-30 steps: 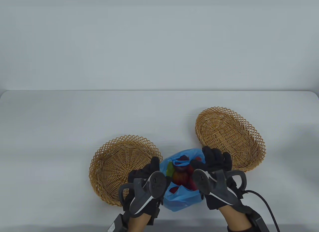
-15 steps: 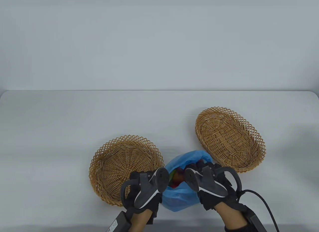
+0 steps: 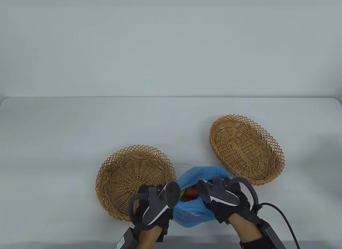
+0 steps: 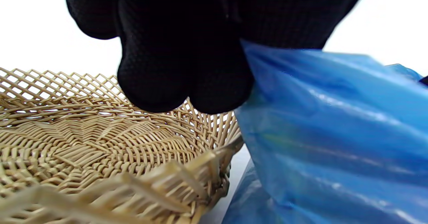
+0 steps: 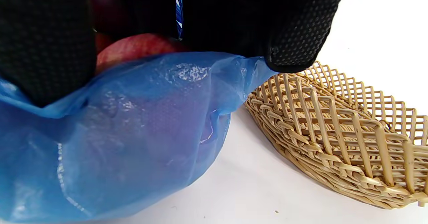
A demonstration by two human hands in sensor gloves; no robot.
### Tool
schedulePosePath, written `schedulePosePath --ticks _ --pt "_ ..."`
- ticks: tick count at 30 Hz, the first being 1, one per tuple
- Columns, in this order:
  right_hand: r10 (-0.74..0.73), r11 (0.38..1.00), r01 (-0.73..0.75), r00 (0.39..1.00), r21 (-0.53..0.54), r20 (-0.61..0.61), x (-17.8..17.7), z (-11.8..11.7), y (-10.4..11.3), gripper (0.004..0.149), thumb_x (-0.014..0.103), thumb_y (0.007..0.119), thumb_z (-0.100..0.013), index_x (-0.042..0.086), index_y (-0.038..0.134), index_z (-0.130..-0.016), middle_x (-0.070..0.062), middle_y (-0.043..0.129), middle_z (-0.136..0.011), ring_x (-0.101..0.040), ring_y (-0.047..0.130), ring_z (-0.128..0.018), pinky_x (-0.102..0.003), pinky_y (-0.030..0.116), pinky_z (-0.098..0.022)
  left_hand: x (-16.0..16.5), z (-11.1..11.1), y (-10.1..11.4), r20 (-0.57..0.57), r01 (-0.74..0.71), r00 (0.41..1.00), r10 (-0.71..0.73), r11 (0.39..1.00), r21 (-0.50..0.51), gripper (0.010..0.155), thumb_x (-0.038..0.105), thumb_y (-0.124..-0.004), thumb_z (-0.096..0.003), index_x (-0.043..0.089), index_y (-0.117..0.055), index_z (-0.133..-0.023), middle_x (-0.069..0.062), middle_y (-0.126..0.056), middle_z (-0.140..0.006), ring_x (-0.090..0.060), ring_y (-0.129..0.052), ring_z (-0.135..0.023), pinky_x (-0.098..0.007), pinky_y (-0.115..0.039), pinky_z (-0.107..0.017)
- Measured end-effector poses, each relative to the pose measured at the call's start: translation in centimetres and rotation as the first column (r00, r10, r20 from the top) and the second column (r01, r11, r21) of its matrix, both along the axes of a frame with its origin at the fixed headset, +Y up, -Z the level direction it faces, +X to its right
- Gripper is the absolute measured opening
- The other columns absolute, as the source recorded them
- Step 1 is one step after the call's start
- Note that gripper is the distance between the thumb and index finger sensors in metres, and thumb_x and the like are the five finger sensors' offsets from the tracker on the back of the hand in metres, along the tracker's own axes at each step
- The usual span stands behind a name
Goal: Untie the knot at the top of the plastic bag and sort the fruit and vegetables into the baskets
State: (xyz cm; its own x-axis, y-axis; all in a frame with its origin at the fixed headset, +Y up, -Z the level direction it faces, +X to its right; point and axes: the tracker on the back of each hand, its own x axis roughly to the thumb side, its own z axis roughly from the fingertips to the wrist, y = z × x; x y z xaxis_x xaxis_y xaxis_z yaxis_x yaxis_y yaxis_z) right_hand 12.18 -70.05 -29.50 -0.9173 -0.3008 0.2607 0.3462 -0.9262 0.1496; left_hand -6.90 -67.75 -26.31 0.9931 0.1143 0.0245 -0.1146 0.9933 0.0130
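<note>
A blue plastic bag [image 3: 193, 213] stands near the table's front edge between two wicker baskets, its mouth spread wide. Red and green produce [image 3: 190, 192] shows inside the bag. My left hand [image 3: 156, 203] grips the bag's left rim [image 4: 267, 67] with curled fingers [image 4: 187, 83]. My right hand [image 3: 227, 200] grips the right rim [image 5: 234, 63], with a reddish fruit [image 5: 133, 46] just behind its fingers [image 5: 294, 43]. The trackers hide most of both hands from above.
The left wicker basket [image 3: 112, 163] lies beside the bag, and its rim [image 4: 187, 177] nearly touches the plastic. The right wicker basket [image 3: 269, 142] sits farther back to the right, seen close in the right wrist view [image 5: 351, 143]. A black cable [image 3: 283, 219] trails from my right wrist.
The tied top seen a second ago is gone and the mouth now stands open. Both hands have drawn back toward the front edge, pulling the rim apart.
</note>
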Motion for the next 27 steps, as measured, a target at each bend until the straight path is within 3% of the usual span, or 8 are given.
schedulePosePath --ticks 4,7,13,21,24,27 --pt "0.063 0.996 -0.062 0.998 -0.068 0.01 -0.2 -0.2 -0.8 0.095 0.052 0.095 -0.032 0.029 0.044 -0.109 -0.014 0.058 -0.115 -0.039 0.078 -0.097 -0.057 0.07 -0.067 0.1 0.0 -0.1 0.005 0.005 1.0 -0.005 1.0 -0.008 0.042 0.044 -0.088 -0.0424 0.029 -0.089 -0.082 0.007 -0.106 -0.058 -0.022 -0.106 -0.055 -0.056 -0.067 -0.07" --pt "0.117 0.99 -0.116 0.993 -0.077 0.012 -0.6 -0.2 -1.7 0.107 0.055 0.094 -0.032 0.021 0.029 -0.11 -0.019 0.052 -0.115 -0.042 0.078 -0.096 -0.057 0.071 -0.067 0.3 0.1 -0.1 0.013 0.009 1.0 -0.009 1.0 -0.005 0.042 0.044 -0.088 -0.0424 0.028 -0.089 -0.082 0.007 -0.106 -0.058 -0.022 -0.106 -0.054 -0.056 -0.068 -0.069" --pt "0.146 0.989 -0.146 0.989 0.027 -0.018 -0.8 -0.2 -2.2 0.108 0.064 0.092 -0.028 0.016 0.036 -0.107 -0.019 0.061 -0.109 -0.036 0.087 -0.088 -0.055 0.074 -0.064 0.2 0.1 -0.1 0.009 0.008 1.0 -0.008 1.0 0.001 0.042 0.044 -0.088 -0.0423 0.028 -0.089 -0.082 0.008 -0.106 -0.058 -0.022 -0.106 -0.054 -0.056 -0.068 -0.069" --pt "0.069 0.996 -0.067 0.997 0.058 -0.028 -0.1 -0.5 -1.8 0.106 0.068 0.093 -0.024 0.019 0.044 -0.105 -0.016 0.07 -0.104 -0.032 0.09 -0.081 -0.056 0.073 -0.064 -0.1 0.1 -0.1 0.001 -0.012 1.0 0.012 1.0 -0.001 0.042 0.044 -0.088 -0.0424 0.028 -0.089 -0.082 0.007 -0.106 -0.058 -0.022 -0.106 -0.054 -0.056 -0.068 -0.069" --pt "0.071 0.997 -0.07 0.997 0.038 -0.028 -0.2 -0.4 -1.9 0.107 0.064 0.094 -0.024 0.019 0.041 -0.105 -0.016 0.066 -0.107 -0.033 0.087 -0.086 -0.056 0.073 -0.065 -0.2 0.1 -0.1 -0.001 -0.011 1.0 0.01 1.0 -0.007 0.043 0.044 -0.088 -0.0422 0.028 -0.089 -0.082 0.007 -0.106 -0.058 -0.022 -0.106 -0.054 -0.056 -0.068 -0.069" --pt "0.11 0.994 -0.11 0.994 0.004 -0.024 -0.4 -0.5 -2.1 0.109 0.056 0.098 -0.026 0.02 0.033 -0.107 -0.014 0.058 -0.112 -0.034 0.084 -0.089 -0.05 0.077 -0.06 0.0 0.1 -0.2 0.006 -0.002 1.0 0.002 1.0 -0.011 0.043 0.044 -0.088 -0.0423 0.028 -0.089 -0.082 0.007 -0.106 -0.058 -0.022 -0.106 -0.054 -0.056 -0.068 -0.069"
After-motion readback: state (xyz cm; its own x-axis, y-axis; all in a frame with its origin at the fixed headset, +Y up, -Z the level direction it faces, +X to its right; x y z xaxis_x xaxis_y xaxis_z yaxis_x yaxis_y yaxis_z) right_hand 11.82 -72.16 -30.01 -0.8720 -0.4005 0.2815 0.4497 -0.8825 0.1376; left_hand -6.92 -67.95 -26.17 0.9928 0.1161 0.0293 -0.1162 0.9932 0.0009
